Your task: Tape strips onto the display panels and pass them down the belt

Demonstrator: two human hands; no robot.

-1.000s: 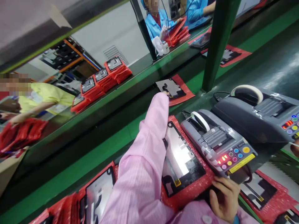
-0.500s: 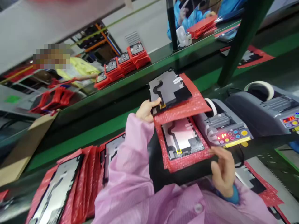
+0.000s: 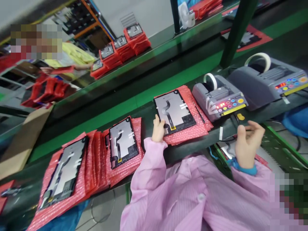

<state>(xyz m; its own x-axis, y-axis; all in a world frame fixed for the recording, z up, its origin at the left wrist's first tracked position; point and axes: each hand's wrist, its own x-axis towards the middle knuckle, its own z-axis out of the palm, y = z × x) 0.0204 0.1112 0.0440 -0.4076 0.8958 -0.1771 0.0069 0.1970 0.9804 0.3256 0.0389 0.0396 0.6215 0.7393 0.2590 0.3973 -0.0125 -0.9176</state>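
Observation:
A tablet screen panel with a black ribbon cable lies flat, back side up, on a stack of red bubble-wrap bags. My left hand grips the panel's near left edge, thumb on top; the fingertips under the edge are hidden. To the right, my right hand is raised in front of the bench edge, thumb apart from the bent fingers, and I see nothing in it. Close by, a short white tape strip hangs from the bench edge.
Two tape dispensers with lit displays stand on the right. Leftward lie another panel on red bags and a row of bags with a panel on top. Across the bench, a person in yellow is near stacked red bags.
My left hand has lowered the lifted panel and its red bag onto the stack. My right hand has moved right, away from the stack. The view has shifted.

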